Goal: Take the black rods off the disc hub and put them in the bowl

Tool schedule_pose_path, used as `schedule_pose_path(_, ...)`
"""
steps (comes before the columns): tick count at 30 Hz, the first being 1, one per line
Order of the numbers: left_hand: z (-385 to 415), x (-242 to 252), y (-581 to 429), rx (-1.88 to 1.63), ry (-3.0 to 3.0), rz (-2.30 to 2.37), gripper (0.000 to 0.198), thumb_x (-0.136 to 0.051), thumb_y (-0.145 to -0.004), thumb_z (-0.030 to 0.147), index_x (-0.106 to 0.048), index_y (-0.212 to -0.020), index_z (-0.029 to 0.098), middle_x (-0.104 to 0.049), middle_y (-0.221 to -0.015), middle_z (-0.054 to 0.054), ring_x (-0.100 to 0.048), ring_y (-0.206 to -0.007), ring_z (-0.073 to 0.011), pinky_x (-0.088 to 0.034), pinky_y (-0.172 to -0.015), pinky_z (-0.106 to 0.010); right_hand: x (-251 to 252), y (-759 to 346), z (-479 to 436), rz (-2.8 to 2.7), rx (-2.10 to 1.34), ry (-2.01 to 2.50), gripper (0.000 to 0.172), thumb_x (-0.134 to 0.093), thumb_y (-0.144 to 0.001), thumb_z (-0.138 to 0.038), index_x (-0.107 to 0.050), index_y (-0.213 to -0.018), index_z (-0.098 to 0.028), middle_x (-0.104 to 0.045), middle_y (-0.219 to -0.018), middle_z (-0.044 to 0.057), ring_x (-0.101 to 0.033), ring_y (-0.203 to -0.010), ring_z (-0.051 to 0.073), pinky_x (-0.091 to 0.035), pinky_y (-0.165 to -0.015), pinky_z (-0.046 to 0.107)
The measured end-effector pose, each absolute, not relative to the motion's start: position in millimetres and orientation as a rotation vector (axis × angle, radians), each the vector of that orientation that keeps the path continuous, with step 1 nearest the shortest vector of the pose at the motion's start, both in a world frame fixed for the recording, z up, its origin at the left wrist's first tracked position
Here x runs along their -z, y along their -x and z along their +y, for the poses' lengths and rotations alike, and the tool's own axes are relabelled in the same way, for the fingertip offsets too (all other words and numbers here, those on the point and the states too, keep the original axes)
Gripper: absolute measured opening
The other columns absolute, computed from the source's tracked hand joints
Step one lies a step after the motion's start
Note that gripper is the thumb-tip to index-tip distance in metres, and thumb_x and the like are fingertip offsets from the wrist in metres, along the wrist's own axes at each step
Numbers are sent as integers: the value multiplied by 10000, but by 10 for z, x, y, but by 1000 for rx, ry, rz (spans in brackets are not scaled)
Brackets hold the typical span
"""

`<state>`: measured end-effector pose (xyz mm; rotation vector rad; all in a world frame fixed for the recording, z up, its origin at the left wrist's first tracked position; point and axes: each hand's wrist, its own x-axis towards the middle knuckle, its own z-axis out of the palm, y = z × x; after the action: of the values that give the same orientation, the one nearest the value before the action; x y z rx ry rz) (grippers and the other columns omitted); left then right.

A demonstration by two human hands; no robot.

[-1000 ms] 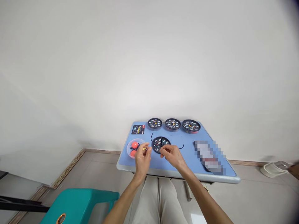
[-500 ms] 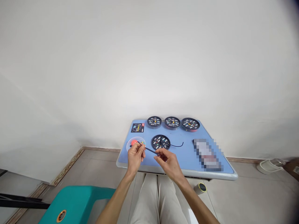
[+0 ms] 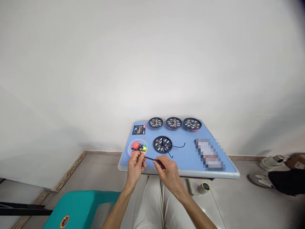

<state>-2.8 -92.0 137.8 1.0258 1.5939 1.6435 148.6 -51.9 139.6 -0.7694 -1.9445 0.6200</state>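
Observation:
A thin black rod (image 3: 150,158) stretches between my two hands above the front of the table. My left hand (image 3: 135,167) pinches its left end, just in front of a clear round bowl (image 3: 129,149). In that bowl lie red balls (image 3: 135,145), a yellow ball (image 3: 144,148) and dark pieces. My right hand (image 3: 168,170) has its fingers closed around the rod's other end, which they partly hide. Behind the hands stands a round black base (image 3: 156,147) with printed labels. Thin black arms (image 3: 177,146) reach out from its middle, one to the right and one toward me.
Three round black discs with labels (image 3: 173,122) line the table's back edge. A black printed card (image 3: 138,129) lies at the back left, a blurred-out flat object (image 3: 209,154) at the right. A green stool (image 3: 78,206) is at the left; a person's shoe (image 3: 260,180) shows at the right.
Both hands have come slightly nearer to me with the rod, uncovering more of the bowl. A second arm of the base now shows. A person's foot has appeared at the right.

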Motion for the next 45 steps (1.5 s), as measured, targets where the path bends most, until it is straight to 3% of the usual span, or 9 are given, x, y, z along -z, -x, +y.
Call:
schedule_pose_path(8,-1044,-1423,19,-1677,-924,1614,478,-653,-715,643,-518,-668,187,-545,-583,51,-472,-430,-58,-343,-352,-158,-1375,-1385,-612,-1864,-695,747,192,-502,-920,-282,-651,-852,-182,-617,-685,13,-532,-572,127,-416,-558,246)
schedule_pose_path(22,-994,-1401,84,-1708,-940,1619,404,-611,-791,564,-505,-659,197,-488,-474,73,-379,-376,-47,-314,-365,-163,-1362,-1336,-699,-1797,-698,697,219,-517,-918,-263,-687,-806,-182,-588,-628,11,-507,-554,127,-391,-533,246)
schedule_pose_path(31,-1036,-1490,36,-1644,-949,1651,360,-610,-767,520,-513,-612,209,-483,-430,69,-373,-325,-64,-298,-337,-191,-1281,-1314,-842,-1809,-558,644,222,-493,-930,-221,-689,-832,-188,-586,-610,14,-499,-526,128,-378,-509,256)
schedule_pose_path(37,-1023,-1607,634,-1773,-911,1898,369,-551,-787,537,-479,-597,229,-423,-426,76,-368,-334,-71,-316,-354,-196,-1227,-1635,-895,-1781,-481,673,140,-550,-893,-190,-685,-867,-212,-590,-623,25,-516,-530,149,-386,-527,284)
schedule_pose_path(40,-965,-1556,949,-1667,-971,1984,300,-556,-786,473,-499,-627,226,-443,-452,76,-369,-332,-73,-317,-360,-205,-1314,-1714,-788,-1790,-542,739,133,-552,-900,-254,-679,-894,-218,-616,-674,42,-527,-547,157,-397,-527,284)
schedule_pose_path(45,-765,-1377,986,-1286,-1186,2115,243,-544,-793,368,-546,-605,214,-459,-432,66,-405,-328,-101,-298,-384,-231,-1404,-1424,-480,-1900,-596,852,258,-492,-911,-308,-712,-836,-194,-593,-686,34,-501,-545,133,-387,-531,254)
